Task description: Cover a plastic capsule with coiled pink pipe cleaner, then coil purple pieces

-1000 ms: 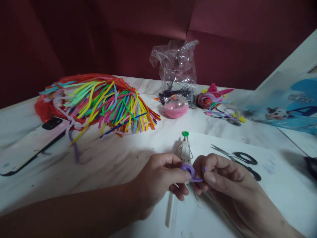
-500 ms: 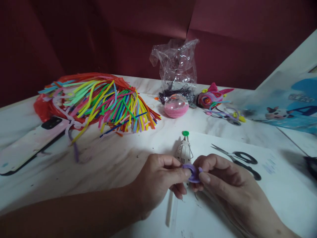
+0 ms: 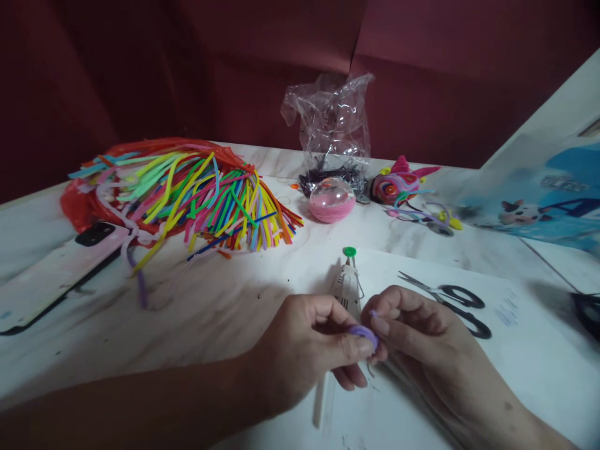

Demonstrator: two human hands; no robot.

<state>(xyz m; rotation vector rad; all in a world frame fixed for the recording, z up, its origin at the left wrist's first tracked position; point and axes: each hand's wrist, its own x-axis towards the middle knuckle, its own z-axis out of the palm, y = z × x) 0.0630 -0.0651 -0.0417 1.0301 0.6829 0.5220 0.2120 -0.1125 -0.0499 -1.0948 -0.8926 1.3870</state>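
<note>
A small purple pipe-cleaner coil (image 3: pixel 363 332) sits between both hands low in the middle of the view. My left hand (image 3: pixel 309 344) pinches it between thumb and fingers. My right hand (image 3: pixel 412 331) is closed on the coil's other side, its fingertips pressed against the purple strand. Just behind the hands lies a white glue gun (image 3: pixel 347 284) with a green tip, its glue stick (image 3: pixel 321 397) running out below my left hand. Both hands hover over a white sheet of paper (image 3: pixel 515 350).
A heap of coloured pipe cleaners (image 3: pixel 201 197) on a red bag lies at the back left, a phone (image 3: pixel 56 272) beside it. Black-handled scissors (image 3: pixel 450 300) rest on the paper at right. Further back are a clear plastic bag (image 3: pixel 330 131), a pink ball (image 3: pixel 332 200) and a unicorn figure (image 3: pixel 398 181).
The purple coil has been drawn tighter and smaller between the fingers. My right hand's fingertips have shifted up and left onto it. My left hand has stayed in place.
</note>
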